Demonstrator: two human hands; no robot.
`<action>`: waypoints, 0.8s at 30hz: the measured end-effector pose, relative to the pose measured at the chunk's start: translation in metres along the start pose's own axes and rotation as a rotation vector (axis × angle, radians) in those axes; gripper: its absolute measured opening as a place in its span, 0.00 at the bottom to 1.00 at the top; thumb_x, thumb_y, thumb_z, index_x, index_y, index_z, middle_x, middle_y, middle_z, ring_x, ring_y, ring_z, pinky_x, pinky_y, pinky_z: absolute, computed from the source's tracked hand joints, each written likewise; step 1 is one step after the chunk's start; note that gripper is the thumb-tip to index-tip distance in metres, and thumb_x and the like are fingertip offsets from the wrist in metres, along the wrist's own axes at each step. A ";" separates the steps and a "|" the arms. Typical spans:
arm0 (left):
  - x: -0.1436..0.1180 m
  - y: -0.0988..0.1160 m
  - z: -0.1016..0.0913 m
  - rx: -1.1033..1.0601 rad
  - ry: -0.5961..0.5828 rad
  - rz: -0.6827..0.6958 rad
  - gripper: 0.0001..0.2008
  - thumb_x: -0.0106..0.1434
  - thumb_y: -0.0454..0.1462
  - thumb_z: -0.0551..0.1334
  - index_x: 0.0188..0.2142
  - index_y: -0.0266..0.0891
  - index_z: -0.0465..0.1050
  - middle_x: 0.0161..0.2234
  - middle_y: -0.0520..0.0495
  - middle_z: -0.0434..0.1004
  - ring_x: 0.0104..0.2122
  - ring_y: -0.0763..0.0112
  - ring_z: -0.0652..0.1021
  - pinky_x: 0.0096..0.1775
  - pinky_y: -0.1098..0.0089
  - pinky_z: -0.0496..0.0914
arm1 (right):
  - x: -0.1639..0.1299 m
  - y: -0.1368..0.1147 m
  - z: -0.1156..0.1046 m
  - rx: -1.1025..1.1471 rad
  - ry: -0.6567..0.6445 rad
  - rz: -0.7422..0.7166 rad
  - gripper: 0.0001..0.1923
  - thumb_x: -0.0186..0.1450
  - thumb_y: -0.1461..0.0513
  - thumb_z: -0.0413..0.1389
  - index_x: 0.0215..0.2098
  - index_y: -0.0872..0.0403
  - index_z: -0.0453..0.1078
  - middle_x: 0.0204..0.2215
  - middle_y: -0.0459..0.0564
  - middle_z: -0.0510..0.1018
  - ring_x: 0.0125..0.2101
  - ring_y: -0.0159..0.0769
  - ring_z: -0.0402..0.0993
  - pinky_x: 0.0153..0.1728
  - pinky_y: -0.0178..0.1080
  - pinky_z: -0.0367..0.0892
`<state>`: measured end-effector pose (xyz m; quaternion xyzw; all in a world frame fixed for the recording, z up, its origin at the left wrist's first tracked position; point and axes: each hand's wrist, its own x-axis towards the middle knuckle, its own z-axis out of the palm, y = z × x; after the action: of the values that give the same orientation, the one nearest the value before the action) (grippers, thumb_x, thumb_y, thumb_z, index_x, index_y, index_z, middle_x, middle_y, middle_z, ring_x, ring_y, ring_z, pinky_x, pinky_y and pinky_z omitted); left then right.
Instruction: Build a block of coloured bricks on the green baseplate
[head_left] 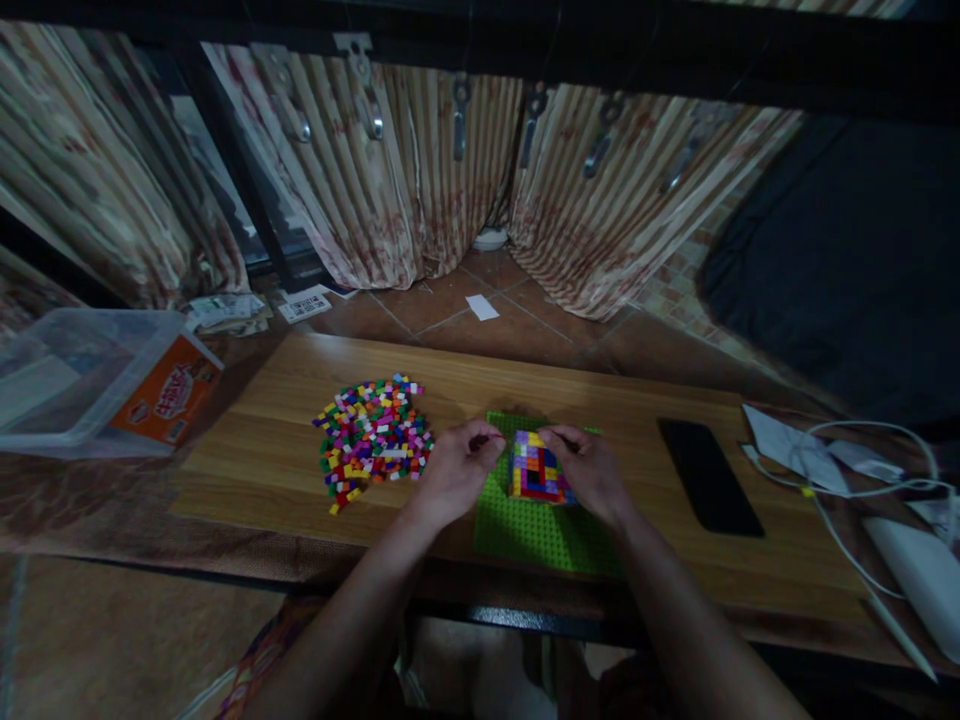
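While both hands (525, 462) flank it, the brick block (537, 466) stands upright.

**Hands at a brick build**

Both hands meet over a small multicoloured build (536, 467) on a green baseplate (536, 530); the left hand (455, 472) pinches a tiny red piece (498, 438) at its fingertips; the right hand (589, 465) touches the build's top edge; a pile of loose bricks (373, 432) lies left on the wooden board (262, 440); a black phone (709, 475) lies right.

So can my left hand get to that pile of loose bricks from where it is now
Probably yes. The left hand rests by the green baseplate, and the loose brick pile lies just to its left on the wooden board, with nothing between them.
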<state>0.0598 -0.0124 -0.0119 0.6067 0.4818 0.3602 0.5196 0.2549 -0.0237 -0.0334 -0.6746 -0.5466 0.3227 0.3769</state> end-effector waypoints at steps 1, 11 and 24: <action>0.000 0.000 0.000 0.004 -0.001 -0.003 0.08 0.60 0.39 0.58 0.30 0.37 0.73 0.23 0.53 0.70 0.25 0.73 0.71 0.29 0.73 0.64 | 0.000 0.000 0.000 -0.002 0.002 -0.001 0.16 0.61 0.51 0.55 0.33 0.53 0.78 0.31 0.49 0.82 0.32 0.40 0.76 0.35 0.40 0.68; 0.001 -0.004 0.004 -0.037 -0.005 -0.025 0.08 0.60 0.38 0.59 0.31 0.37 0.75 0.25 0.52 0.74 0.26 0.72 0.74 0.31 0.73 0.66 | -0.002 0.006 0.007 0.003 0.035 -0.075 0.19 0.62 0.49 0.53 0.34 0.54 0.77 0.30 0.50 0.81 0.31 0.39 0.75 0.34 0.40 0.68; -0.001 0.001 0.013 -0.397 -0.042 -0.152 0.09 0.56 0.40 0.65 0.34 0.35 0.75 0.28 0.50 0.77 0.26 0.76 0.74 0.30 0.74 0.69 | -0.026 -0.026 0.000 0.037 0.026 -0.319 0.13 0.64 0.52 0.55 0.41 0.50 0.76 0.37 0.49 0.80 0.40 0.39 0.76 0.43 0.40 0.68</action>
<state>0.0718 -0.0174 -0.0129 0.4617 0.4348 0.3953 0.6645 0.2363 -0.0464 -0.0102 -0.5763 -0.6358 0.2597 0.4429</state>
